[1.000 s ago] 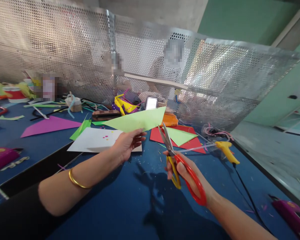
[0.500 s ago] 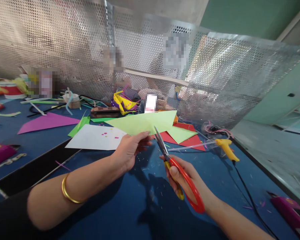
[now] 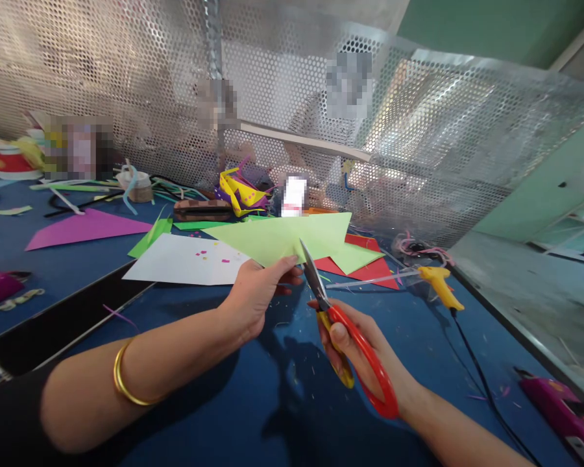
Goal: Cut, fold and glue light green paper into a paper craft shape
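My left hand (image 3: 257,292) pinches the near edge of a light green paper sheet (image 3: 282,235), holding it above the blue table (image 3: 253,402). My right hand (image 3: 355,344) grips red and yellow scissors (image 3: 340,331) through the handle loops. The blades point up and away, and their tips touch the near edge of the green paper just right of my left fingers. A gold bangle circles my left wrist.
A white sheet (image 3: 185,263), a purple triangle (image 3: 85,227), red paper (image 3: 370,266) and green scraps lie behind. A yellow glue gun (image 3: 438,285) with a black cord rests at right. A perforated metal screen (image 3: 321,117) closes the back; people sit beyond it.
The scissors have moved left and closer to my left hand, and the blades now meet the green paper's edge. The green paper has dropped slightly toward me.
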A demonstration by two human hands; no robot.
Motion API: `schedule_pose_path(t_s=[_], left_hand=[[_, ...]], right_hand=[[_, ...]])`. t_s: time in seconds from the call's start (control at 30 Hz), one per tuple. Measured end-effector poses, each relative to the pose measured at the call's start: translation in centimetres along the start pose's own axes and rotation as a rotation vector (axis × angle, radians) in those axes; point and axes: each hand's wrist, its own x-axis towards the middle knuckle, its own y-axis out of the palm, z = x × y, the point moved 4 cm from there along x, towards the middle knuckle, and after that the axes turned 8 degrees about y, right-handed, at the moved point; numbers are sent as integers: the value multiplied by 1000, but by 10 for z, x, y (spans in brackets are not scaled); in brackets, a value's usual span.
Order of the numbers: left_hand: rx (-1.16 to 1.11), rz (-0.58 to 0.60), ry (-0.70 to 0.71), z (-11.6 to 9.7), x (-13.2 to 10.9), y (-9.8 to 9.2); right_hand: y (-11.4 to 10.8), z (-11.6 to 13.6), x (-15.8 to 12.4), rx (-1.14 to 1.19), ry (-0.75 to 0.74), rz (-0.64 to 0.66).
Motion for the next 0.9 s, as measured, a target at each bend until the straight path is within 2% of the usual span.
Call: schedule_pose_path(t_s=[0.23,0.53,0.9], left_hand=[[-33,53,17,0,-1,3],[-77,104,41,-9,-5,5],[-100,149,99,-16,-10,7]], right_hand=[[1,4,-1,16,-47,9],[4,11,-5,95,-160,127],[5,12,-7,62,-208,118]])
